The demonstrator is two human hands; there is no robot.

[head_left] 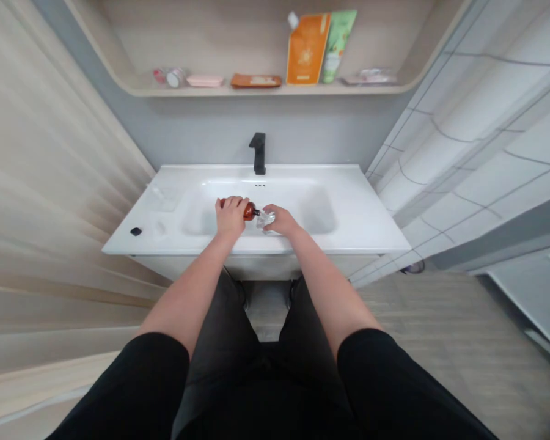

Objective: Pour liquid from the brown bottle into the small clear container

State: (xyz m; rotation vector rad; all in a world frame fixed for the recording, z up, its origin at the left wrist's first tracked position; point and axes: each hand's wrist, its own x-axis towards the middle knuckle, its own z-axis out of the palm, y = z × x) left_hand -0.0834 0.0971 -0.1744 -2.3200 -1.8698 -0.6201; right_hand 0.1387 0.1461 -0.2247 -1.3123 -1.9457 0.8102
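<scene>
Over the front of the white sink (311, 211), my left hand (230, 217) grips a reddish-brown bottle (250, 211) that lies nearly sideways, its dark neck pointing right. The neck meets or almost touches a small clear container (266, 220), which my right hand (279, 220) holds tilted, fingers wrapped round it. Whether liquid passes between the two is too small to tell. A small black cap-like piece (136, 231) lies on the counter at the left.
A black faucet (258, 153) stands behind the basin. Clear items (162, 198) rest on the left counter. Above, a shelf (201, 93) carries an orange pouch (306, 52), a green tube (337, 46), a pink bar (205, 80) and an orange-brown packet (255, 80). Curtains (50, 153) hang at left.
</scene>
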